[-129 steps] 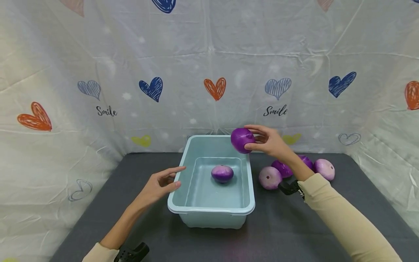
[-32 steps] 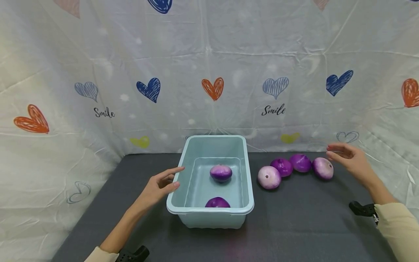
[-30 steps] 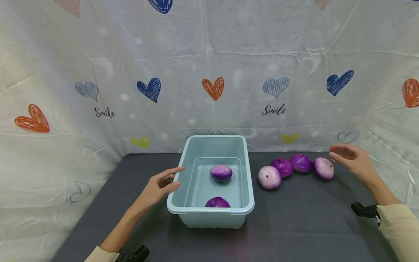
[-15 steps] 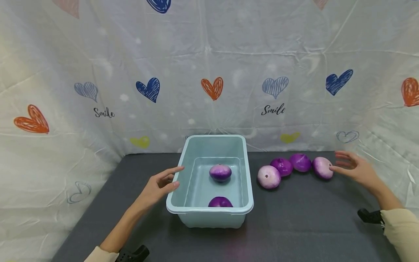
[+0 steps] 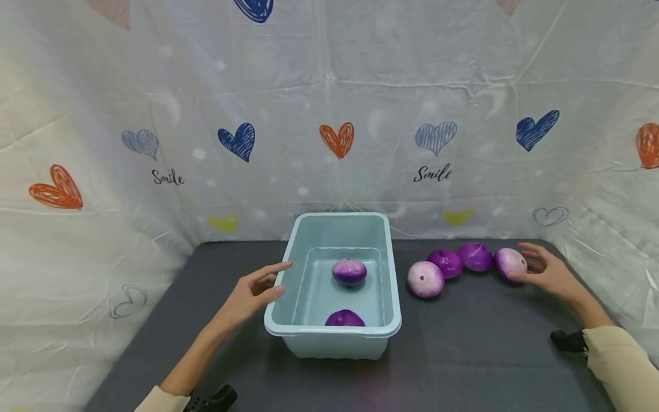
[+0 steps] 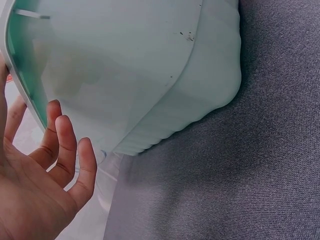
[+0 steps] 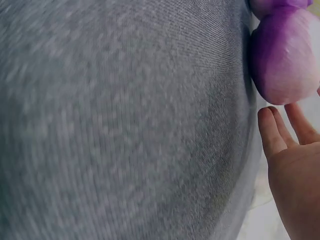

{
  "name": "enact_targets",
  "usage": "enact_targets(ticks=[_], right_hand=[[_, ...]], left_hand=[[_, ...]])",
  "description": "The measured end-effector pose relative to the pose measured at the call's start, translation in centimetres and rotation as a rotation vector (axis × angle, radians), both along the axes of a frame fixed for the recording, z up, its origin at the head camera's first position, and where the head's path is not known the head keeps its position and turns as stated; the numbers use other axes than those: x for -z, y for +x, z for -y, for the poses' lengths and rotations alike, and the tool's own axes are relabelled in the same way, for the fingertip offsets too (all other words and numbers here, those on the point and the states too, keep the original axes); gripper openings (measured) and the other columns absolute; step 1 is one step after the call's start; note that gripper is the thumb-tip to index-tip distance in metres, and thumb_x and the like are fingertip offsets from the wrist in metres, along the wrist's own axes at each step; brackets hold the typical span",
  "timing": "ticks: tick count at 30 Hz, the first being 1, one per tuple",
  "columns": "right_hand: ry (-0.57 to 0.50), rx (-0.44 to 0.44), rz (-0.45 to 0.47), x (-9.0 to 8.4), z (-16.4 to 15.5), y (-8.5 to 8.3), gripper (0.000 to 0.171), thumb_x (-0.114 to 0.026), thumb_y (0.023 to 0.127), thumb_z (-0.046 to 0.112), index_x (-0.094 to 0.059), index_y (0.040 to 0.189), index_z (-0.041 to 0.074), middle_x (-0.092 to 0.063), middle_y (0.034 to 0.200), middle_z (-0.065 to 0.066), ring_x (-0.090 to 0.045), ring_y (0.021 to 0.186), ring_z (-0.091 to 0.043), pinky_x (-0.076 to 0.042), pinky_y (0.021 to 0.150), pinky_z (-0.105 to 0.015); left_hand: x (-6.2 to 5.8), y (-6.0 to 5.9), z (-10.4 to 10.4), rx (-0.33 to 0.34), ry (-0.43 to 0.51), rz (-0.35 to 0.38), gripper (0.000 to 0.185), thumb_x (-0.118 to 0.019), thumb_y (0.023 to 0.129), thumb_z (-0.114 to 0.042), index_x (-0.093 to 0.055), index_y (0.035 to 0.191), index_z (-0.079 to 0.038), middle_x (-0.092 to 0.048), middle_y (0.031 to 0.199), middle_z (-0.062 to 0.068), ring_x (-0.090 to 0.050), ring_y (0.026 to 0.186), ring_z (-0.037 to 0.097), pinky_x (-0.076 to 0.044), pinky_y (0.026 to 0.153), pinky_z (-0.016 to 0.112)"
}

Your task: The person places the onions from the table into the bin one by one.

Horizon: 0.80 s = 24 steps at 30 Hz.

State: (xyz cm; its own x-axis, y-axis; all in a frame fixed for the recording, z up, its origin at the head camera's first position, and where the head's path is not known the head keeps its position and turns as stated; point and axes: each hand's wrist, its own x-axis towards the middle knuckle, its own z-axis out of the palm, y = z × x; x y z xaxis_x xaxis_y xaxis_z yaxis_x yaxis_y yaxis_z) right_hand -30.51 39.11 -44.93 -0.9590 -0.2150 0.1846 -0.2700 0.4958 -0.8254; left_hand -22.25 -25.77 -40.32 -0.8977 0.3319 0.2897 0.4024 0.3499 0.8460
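Observation:
A pale blue tub point(image 5: 391, 297) point(image 6: 150, 75) stands mid-table with two purple onions inside: one in the middle point(image 5: 349, 272), one against the near wall point(image 5: 344, 318). Several more onions lie in a row to its right. My left hand point(image 5: 254, 292) point(image 6: 45, 175) rests with relaxed fingers against the tub's left rim. My right hand point(image 5: 540, 270) point(image 7: 290, 145) is at the rightmost onion point(image 5: 509, 264) point(image 7: 285, 60), a pale purple one; its fingers are loosely spread beside the onion and I cannot tell whether they touch it.
The other loose onions are a pale one point(image 5: 425, 278) and two dark ones point(image 5: 447, 262) point(image 5: 476, 256). A dark grey cloth point(image 5: 463, 355) covers the table. A white sheet with hearts point(image 5: 329, 114) walls in the back and both sides.
Earlier my right hand held a dark onion over the tub; that onion now lies inside it. Over the last second the right hand has come down to the rightmost onion. The left hand stayed put.

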Motion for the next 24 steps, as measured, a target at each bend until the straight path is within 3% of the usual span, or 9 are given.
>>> enact_targets(ticks=[2,4,7,16,24], right_hand=[[0.016,0.006,-0.012,0.16,0.11,-0.11,0.076,-0.077,0.092,0.009,-0.032,0.15,-0.01,-0.034,0.148,-0.035,-0.055,0.12,-0.024,-0.046,0.079,-0.014],[0.029,0.003,-0.016,0.21,0.16,-0.19,0.076,-0.079,0.091,0.011,-0.035,0.15,-0.009,-0.035,0.148,-0.032,-0.053,0.111,-0.003,-0.047,0.079,-0.015],[0.033,-0.008,-0.018,0.18,0.2,-0.28,0.075,-0.079,0.091,0.012,-0.037,0.149,-0.009,-0.036,0.147,-0.031,-0.049,0.103,0.011,-0.048,0.078,-0.016],[0.059,-0.029,-0.061,0.18,0.13,-0.43,0.071,-0.08,0.09,0.011,-0.042,0.146,-0.009,-0.038,0.145,-0.031,-0.048,0.103,0.013,-0.044,0.08,-0.011],[0.088,-0.009,-0.086,0.46,0.36,-0.29,0.07,-0.081,0.09,0.013,-0.044,0.146,-0.008,-0.04,0.145,-0.031,-0.045,0.105,0.011,-0.041,0.082,-0.009]], left_hand=[[-0.02,0.04,-0.04,0.001,0.0,0.0,0.047,-0.064,0.101,-0.013,-0.056,0.148,-0.013,-0.058,0.092,0.013,-0.056,0.08,0.02,-0.046,0.072,0.042],[-0.06,0.11,-0.08,0.003,0.005,0.001,0.047,-0.063,0.101,-0.012,-0.055,0.148,-0.012,-0.058,0.092,0.012,-0.056,0.08,0.02,-0.045,0.073,0.041],[-0.1,0.16,-0.11,0.01,0.013,-0.002,0.047,-0.063,0.101,-0.011,-0.055,0.148,-0.011,-0.058,0.092,0.012,-0.055,0.08,0.02,-0.045,0.073,0.039],[-0.15,0.22,-0.2,0.017,0.018,-0.014,0.046,-0.062,0.102,-0.01,-0.055,0.147,-0.008,-0.058,0.093,0.012,-0.056,0.081,0.02,-0.046,0.073,0.037],[-0.09,0.21,-0.09,0.005,0.028,0.019,0.047,-0.063,0.101,-0.012,-0.055,0.148,-0.012,-0.062,0.102,0.014,-0.06,0.088,0.024,-0.048,0.078,0.039]])
